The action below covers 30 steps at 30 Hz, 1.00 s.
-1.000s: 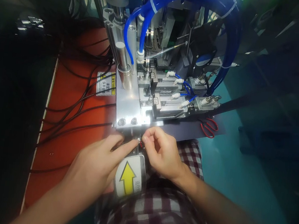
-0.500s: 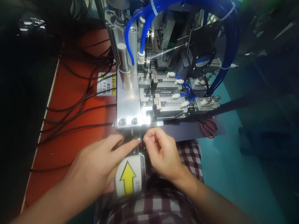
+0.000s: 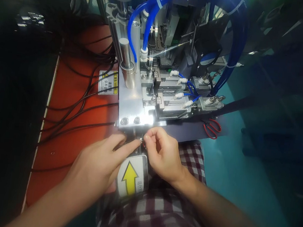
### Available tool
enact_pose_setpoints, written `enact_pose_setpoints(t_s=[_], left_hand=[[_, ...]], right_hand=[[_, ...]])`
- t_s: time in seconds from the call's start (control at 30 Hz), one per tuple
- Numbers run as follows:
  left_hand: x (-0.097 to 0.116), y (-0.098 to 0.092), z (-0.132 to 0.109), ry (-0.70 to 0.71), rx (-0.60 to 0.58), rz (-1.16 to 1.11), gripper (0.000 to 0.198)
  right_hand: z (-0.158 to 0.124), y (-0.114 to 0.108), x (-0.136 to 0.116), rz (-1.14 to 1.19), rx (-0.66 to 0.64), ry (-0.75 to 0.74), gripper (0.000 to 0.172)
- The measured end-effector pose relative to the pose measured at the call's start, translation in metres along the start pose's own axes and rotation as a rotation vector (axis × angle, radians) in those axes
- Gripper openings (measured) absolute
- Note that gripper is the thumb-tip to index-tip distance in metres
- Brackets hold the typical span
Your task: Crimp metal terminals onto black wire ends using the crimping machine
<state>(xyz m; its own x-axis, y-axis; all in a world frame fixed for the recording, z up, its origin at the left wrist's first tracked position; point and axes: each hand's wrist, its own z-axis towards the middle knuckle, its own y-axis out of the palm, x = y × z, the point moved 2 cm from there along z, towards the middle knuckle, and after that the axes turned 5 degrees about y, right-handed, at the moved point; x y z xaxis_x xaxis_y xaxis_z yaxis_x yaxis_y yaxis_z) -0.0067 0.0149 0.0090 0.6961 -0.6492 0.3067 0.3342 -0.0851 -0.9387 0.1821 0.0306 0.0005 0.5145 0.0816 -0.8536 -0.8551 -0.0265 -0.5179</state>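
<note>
Pinching thumb to forefinger, the right hand [image 3: 164,155] sits beside the half-curled left hand [image 3: 95,161], both holds unclear.

The single view was taken from the wearer's head, looking forward and steeply down over checked clothing [image 3: 155,220] at the lower edge. Left grip [image 3: 95,161] and right grip [image 3: 166,155] lay at close range, just below mid-frame, with the machine [image 3: 171,85] beyond them reaching the upper edge.

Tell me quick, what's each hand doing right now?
Left hand: open or closed can't be told; it's near a tiny red piece.
Right hand: pinched closed; anything held is too small to tell.
</note>
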Motion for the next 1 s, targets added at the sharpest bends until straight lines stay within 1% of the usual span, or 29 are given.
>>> enact_pose_setpoints(t_s=[0.43, 0.63, 0.7, 0.77, 0.87, 0.93, 1.0], left_hand=[[0.001, -0.001, 0.001, 0.009, 0.017, 0.022, 0.049], [0.0, 0.001, 0.001, -0.011, 0.01, 0.021, 0.05], [0.0, 0.001, 0.0, -0.004, 0.034, 0.023, 0.05], [0.0, 0.001, 0.0, 0.001, 0.045, 0.02, 0.049], [0.0, 0.001, 0.0, -0.003, 0.005, 0.009, 0.05], [0.0, 0.0, 0.0, -0.006, -0.007, 0.005, 0.05], [0.0, 0.0, 0.0, -0.001, -0.003, -0.005, 0.05]], right_hand=[[-0.005, 0.006, 0.015, 0.164, -0.009, 0.17, 0.011], [-0.005, 0.002, 0.014, 0.258, -0.051, 0.191, 0.011], [-0.005, -0.001, 0.013, 0.254, -0.058, 0.192, 0.01], [-0.005, -0.003, 0.011, 0.21, -0.055, 0.167, 0.009], [-0.004, -0.006, 0.007, 0.074, -0.015, 0.065, 0.006], [-0.003, -0.008, 0.003, -0.053, 0.032, -0.048, 0.005], [-0.002, -0.01, -0.001, -0.202, 0.059, -0.202, 0.009]])
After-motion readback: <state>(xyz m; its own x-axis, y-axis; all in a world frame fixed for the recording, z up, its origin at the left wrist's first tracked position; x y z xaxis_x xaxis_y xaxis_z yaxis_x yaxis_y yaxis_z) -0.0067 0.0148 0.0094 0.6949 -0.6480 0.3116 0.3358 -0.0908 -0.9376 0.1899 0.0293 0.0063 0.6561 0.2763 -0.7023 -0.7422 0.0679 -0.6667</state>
